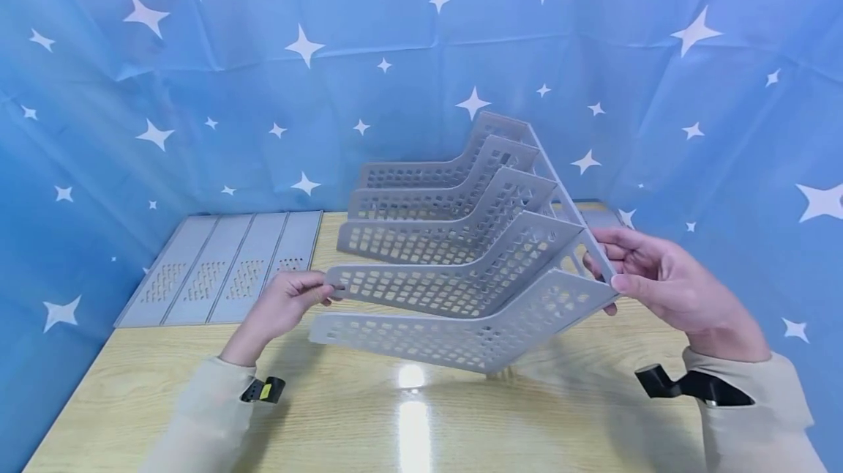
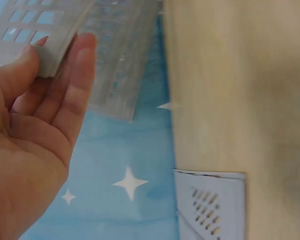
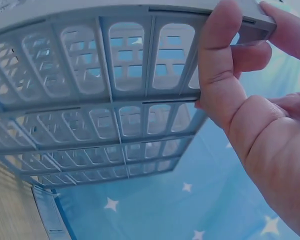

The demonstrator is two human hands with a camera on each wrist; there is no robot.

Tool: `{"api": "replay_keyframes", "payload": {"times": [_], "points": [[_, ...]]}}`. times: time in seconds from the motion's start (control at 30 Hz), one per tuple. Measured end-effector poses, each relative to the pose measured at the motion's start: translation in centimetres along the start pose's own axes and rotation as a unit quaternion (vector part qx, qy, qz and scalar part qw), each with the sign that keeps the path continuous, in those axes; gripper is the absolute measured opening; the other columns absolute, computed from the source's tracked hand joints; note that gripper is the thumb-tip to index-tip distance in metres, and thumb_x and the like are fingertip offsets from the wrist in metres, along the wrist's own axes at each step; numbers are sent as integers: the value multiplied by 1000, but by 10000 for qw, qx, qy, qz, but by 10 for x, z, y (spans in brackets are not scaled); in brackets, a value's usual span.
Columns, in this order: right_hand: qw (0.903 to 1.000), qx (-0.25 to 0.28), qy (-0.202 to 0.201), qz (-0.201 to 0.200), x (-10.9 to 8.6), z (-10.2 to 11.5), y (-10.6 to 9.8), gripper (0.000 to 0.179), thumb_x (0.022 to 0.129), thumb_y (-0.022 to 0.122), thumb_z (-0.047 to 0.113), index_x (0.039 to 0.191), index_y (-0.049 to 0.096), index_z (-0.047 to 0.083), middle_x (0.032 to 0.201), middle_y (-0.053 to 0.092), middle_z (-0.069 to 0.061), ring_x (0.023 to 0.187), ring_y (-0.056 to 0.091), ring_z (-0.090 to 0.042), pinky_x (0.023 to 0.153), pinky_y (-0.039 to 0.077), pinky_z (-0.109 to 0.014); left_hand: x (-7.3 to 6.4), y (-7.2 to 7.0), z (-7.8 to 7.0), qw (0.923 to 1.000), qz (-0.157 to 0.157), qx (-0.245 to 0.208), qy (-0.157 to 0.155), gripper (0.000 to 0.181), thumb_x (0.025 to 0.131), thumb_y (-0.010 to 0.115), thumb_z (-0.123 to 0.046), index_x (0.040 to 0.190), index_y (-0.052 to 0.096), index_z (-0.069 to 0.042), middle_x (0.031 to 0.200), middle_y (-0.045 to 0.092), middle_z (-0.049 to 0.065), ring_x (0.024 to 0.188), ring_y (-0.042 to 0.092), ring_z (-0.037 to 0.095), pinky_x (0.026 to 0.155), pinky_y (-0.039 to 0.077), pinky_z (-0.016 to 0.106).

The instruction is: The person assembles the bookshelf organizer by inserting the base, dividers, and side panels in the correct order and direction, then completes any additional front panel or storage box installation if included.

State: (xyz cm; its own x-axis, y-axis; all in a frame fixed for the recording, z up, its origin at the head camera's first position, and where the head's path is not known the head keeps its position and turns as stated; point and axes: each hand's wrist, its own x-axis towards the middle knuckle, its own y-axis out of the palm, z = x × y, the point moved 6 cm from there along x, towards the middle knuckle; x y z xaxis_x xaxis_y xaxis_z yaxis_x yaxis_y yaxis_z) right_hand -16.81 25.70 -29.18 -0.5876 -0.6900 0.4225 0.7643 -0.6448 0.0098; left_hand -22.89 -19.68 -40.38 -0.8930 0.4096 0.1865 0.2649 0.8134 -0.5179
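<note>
A grey plastic desk file rack [image 1: 454, 345], with several perforated dividers joined to a slotted frame, is held tilted above the table. My left hand [image 1: 283, 304] pinches the front tip of the second-nearest divider between thumb and fingers; the left wrist view shows this divider corner [image 2: 52, 62] in the grip. At the right, my right hand [image 1: 678, 290] grips the near end of the rack's frame. In the right wrist view the fingers curl over the frame's edge [image 3: 175, 97], with the slotted underside facing that camera. Parts of the rear dividers are hidden behind nearer ones.
Several flat grey panels [image 1: 227, 239] with punched holes lie side by side on the wooden table [image 1: 316, 414] at the back left. Another grey piece [image 1: 599, 219] shows partly behind the rack at right. A blue star-patterned curtain [image 1: 263, 92] encloses the table's back and sides.
</note>
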Motion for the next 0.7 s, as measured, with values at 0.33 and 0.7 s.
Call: {"api": "replay_keyframes", "payload": {"times": [0.33,0.7], "points": [[9946,-795,558,-376,1,12,16,58,97,44,-24,153,35,-10,126,68,-17,97,71,-20,61,56,-35,-13,6,8,9975,-365,300,518,14,94,69,3,88,79,-6,85,78,8,74,70,12,60,52,26],[9948,-507,569,-669,3,-1,14,56,96,40,-27,149,41,-7,121,69,-14,97,71,-18,65,58,-29,4,30,24,9976,211,652,-108,18,97,70,-7,79,75,-6,71,68,9,54,36,3,52,32,22]]}}
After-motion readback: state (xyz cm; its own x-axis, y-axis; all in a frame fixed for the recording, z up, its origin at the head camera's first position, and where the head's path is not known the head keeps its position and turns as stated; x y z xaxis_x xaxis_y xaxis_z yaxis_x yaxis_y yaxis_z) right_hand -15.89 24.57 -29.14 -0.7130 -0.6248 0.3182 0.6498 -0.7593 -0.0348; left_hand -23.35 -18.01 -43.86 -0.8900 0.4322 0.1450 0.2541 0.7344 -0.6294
